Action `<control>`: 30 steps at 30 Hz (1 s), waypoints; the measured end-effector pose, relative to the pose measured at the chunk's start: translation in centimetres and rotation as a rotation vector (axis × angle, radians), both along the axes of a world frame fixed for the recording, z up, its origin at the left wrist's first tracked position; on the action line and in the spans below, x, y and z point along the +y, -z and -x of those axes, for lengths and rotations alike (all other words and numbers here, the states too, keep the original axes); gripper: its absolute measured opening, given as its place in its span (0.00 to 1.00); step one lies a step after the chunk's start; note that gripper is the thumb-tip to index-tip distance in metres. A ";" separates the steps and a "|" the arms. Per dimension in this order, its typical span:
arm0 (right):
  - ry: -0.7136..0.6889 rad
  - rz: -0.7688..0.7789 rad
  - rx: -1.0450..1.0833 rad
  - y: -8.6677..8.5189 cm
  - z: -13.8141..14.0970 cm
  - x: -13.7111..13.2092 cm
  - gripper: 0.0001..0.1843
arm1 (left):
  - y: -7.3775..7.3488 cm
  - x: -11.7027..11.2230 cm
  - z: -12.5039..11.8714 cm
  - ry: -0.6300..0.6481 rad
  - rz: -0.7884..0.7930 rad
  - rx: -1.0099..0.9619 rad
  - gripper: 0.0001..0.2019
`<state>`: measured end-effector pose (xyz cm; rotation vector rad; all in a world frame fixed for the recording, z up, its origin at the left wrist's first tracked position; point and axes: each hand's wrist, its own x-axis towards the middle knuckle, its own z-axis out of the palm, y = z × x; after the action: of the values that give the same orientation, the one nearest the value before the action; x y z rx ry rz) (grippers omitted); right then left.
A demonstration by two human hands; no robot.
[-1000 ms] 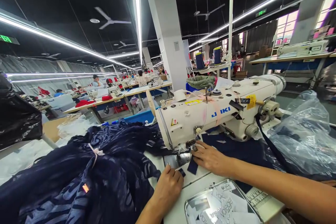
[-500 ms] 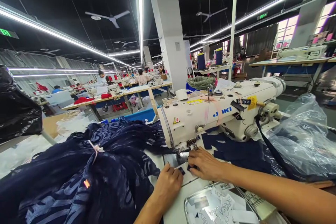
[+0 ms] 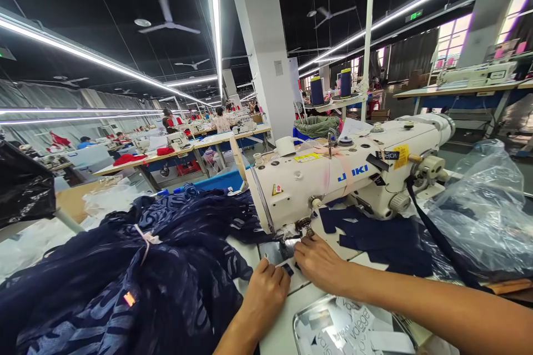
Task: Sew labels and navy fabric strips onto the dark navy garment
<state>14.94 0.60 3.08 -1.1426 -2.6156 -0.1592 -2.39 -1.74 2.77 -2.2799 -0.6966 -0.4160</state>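
My left hand is closed in front of the needle area of a white sewing machine. A small dark piece, like a label or scrap of fabric, sticks out at its fingers. Close to the presser foot, on the right, my right hand is curled shut with its fingertips pressed down. What lies under those fingertips is hidden. Both hands rest around the metal needle plate. To the left is a heap of navy patterned sheer fabric, tied with a pale strip.
A metal tray holding printed white labels sits below my right forearm. Navy fabric pieces lie under the machine arm. Clear plastic is bunched at right. Thread cones stand behind; other people work at distant tables.
My right hand has shifted slightly left, nearer the presser foot. My left hand keeps nearly the same place and grip. The camera view has turned slightly.
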 end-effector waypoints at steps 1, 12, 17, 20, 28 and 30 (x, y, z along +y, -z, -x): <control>0.028 0.068 0.060 -0.1 0.0 0.2 0.09 | -0.1 -0.1 0.0 0.008 -0.005 -0.016 0.15; 0.095 0.318 0.275 -0.2 0.8 1.2 0.09 | -0.2 -0.1 -0.3 0.054 -0.009 -0.079 0.13; 0.106 0.328 0.281 -0.3 0.8 1.1 0.10 | -0.1 -0.1 -0.3 0.042 -0.022 -0.033 0.14; 0.101 0.332 0.274 -0.3 0.8 1.1 0.10 | -0.1 -0.2 -0.2 0.023 -0.019 -0.010 0.13; 0.074 0.294 0.293 0.2 0.6 0.9 0.10 | 0.1 -0.2 -0.2 0.008 0.003 0.024 0.14; 0.051 0.337 0.356 0.3 0.4 1.1 0.10 | 0.1 -0.2 -0.2 0.000 0.010 0.031 0.14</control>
<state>14.56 1.71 2.80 -1.2102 -2.3478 0.4512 -2.15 -1.95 2.70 -2.2906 -0.6842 -0.3776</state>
